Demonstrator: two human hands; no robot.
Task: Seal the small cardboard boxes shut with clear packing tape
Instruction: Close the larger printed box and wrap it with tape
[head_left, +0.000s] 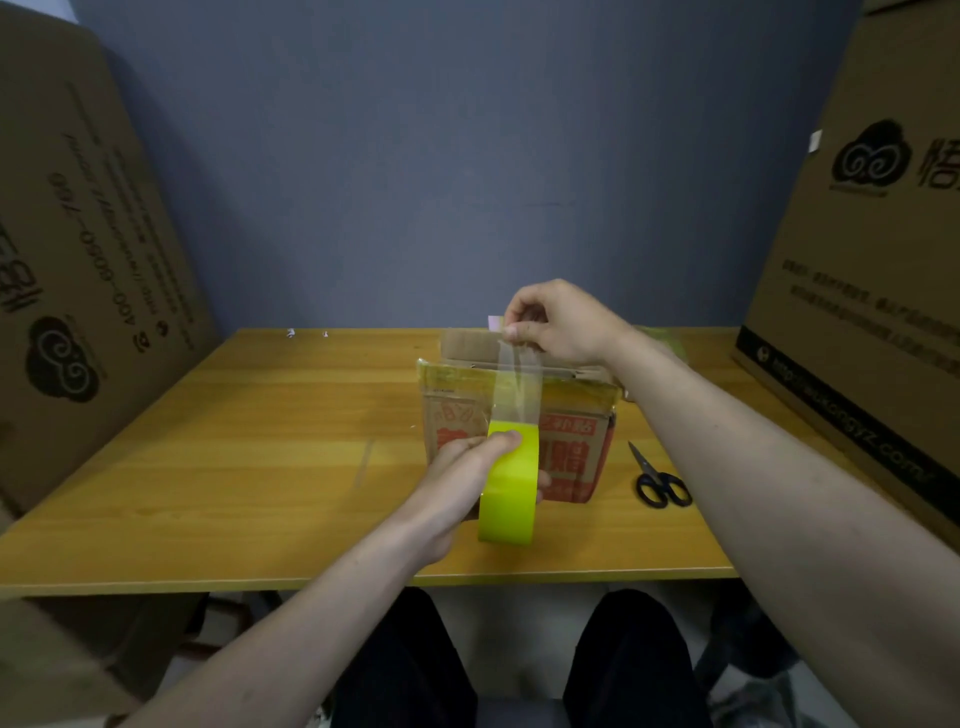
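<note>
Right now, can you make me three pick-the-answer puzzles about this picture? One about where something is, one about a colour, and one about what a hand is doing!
1. Where are the scissors?
A. On the table, right of the small box
B. Inside the small box
C. In the left hand

2. What colour does the tape roll look?
A. Red
B. Yellow-green
C. Black

3. What is the right hand doing?
A. Lying flat on the table
B. Holding the scissors
C. Pinching the end of the clear tape strip

Answers:
1. A: the scissors lie on the table just right of the small box, and no hand touches them.
2. B: the roll gripped by the left hand shows bright yellow-green.
3. C: its fingers pinch the end of the tape strip, which runs from the roll up over the box.
</note>
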